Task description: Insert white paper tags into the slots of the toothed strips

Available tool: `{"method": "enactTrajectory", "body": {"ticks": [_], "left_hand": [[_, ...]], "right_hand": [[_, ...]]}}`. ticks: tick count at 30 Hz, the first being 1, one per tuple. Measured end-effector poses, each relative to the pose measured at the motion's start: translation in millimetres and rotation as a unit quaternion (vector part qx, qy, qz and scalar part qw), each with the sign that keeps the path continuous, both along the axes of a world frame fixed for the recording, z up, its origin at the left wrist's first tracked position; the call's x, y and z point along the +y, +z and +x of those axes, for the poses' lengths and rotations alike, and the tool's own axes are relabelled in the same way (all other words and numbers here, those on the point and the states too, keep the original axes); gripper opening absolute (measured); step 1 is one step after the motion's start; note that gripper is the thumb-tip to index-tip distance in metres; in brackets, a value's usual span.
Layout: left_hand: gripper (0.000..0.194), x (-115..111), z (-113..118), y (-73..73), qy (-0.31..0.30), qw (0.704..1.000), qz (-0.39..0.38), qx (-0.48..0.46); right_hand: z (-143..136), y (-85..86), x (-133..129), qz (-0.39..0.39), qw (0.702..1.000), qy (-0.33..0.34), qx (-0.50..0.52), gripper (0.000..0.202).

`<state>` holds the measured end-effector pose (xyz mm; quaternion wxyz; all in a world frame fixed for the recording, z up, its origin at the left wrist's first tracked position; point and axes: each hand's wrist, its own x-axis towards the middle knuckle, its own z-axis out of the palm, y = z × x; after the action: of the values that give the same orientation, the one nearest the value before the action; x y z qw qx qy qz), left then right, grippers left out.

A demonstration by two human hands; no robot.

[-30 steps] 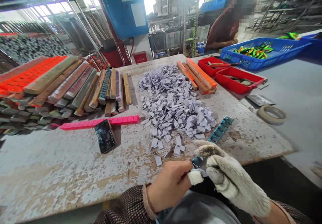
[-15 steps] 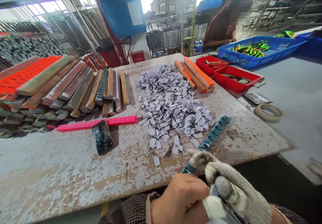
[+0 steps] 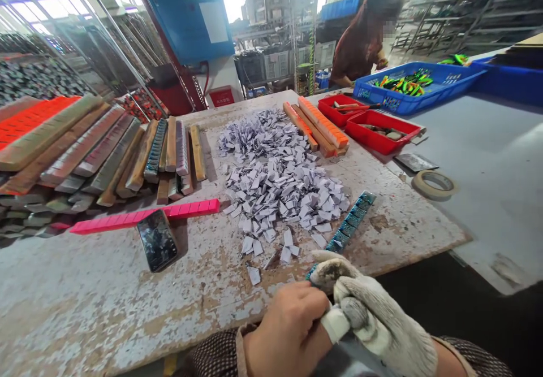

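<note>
Left hand (image 3: 292, 326), thumb taped white, curled narrow against gloved right hand (image 3: 382, 320), its fingers bunched too; whether either gripped anything, could not tell. Blue glittery strip (image 3: 351, 220) lay on table (image 3: 106, 303) just beyond right hand, near end partly hidden by fingers. Heap of small pale pieces (image 3: 280, 173) lay farther beyond hands, phone (image 3: 156, 241) left of left hand.

Strip (image 3: 350, 222) — on table (image 3: 127, 303), right of pile (image 3: 280, 179) | phone (image 3: 156, 240) — left, before stacked bars (image 3: 80, 154)
</note>
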<state>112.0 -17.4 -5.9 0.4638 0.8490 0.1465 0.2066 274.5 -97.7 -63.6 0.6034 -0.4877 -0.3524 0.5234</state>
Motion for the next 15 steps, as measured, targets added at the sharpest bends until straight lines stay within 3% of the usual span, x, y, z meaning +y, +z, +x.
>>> {"method": "enactTrajectory", "body": {"ticks": [4, 6, 7, 8, 9, 13, 15], "left_hand": [[0.041, 4, 3, -3.2, -0.013, 1.000, 0.014, -0.010], [0.033, 10, 2, -7.9, 0.013, 0.996, 0.075, 0.055], [0.028, 13, 1, -10.0, 0.030, 0.989, 0.109, 0.094], [0.025, 15, 0, -11.7, 0.044, 0.981, 0.138, 0.132], [0.028, 17, -1, -13.0, 0.055, 0.972, 0.158, 0.164], [0.048, 19, -1, -14.8, 0.051, 0.952, 0.164, 0.252], [0.046, 18, 1, -14.0, 0.033, 0.948, 0.151, 0.280]], "right_hand": [[16, 5.4, -1, -0.035, 0.999, 0.022, 0.021, 0.040], [36, 13.5, 5, -0.041, 0.999, -0.019, -0.011, 0.039], [50, 16.4, 10, -0.019, 0.994, -0.070, -0.084, 0.035], [64, 17.7, 15, 0.035, 0.973, -0.111, -0.198, 0.031], [79, 17.4, 21, 0.083, 0.933, -0.128, -0.326, 0.029], [120, 9.5, 39, 0.132, 0.839, -0.110, -0.516, 0.014], [125, 8.4, 44, 0.158, 0.759, -0.075, -0.628, 0.010]]}}
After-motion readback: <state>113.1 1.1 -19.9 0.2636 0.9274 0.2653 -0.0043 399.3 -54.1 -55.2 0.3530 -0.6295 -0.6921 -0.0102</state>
